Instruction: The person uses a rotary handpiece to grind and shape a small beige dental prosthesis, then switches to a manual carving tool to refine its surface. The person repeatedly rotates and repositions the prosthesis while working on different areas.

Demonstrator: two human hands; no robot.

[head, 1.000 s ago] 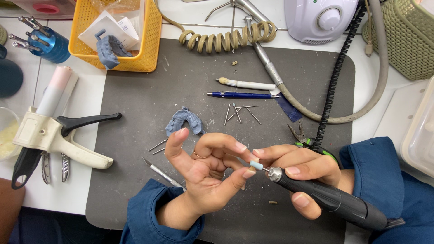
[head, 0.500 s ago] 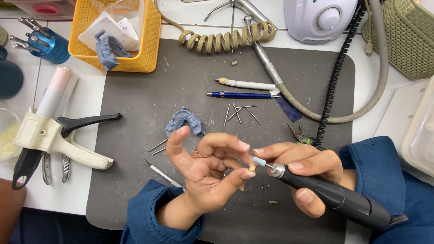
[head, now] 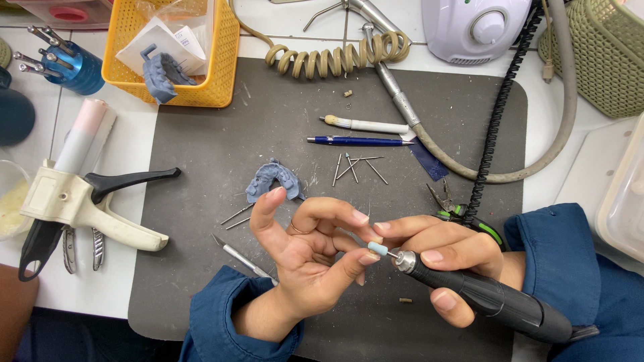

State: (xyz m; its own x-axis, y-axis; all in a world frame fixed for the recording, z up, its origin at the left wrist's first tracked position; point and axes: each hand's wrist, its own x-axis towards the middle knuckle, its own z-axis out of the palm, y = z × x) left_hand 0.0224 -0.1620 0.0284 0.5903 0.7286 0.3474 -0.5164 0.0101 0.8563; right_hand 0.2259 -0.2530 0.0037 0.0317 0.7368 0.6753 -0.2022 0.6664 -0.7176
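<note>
A: Nearest the front edge of the grey mat (head: pixel 201 268), what are the hands doing?

B: The right hand (head: pixel 443 258) is closed round a black rotary handpiece (head: pixel 483 298), its pale blue polishing tip (head: pixel 378 249) aimed left; the left hand (head: pixel 308 255) is half curled, thumb and forefinger pinched together just at that tip; whatever small piece sits between them is hidden, so I cannot tell what it is.

A: So the grinding is under way?

B: I'd judge so; the tip is touching or nearly touching the pinch; whether the piece is finished cannot be read.

A: And further up the mat?

B: A thin scalpel-like tool (head: pixel 235 251) beside the left wrist; near the middle, a blue dental impression (head: pixel 272 179) lying untouched; loose metal pins (head: pixel 355 166) right of it; then a blue pen (head: pixel 359 141) and a small brush (head: pixel 365 125).

A: Beyond the mat?

B: A cream dispensing gun (head: pixel 87 201) off the left edge; a yellow basket (head: pixel 221 60) at the far left corner, holding another blue impression; a white motor unit (head: pixel 476 27) at the far edge.
</note>
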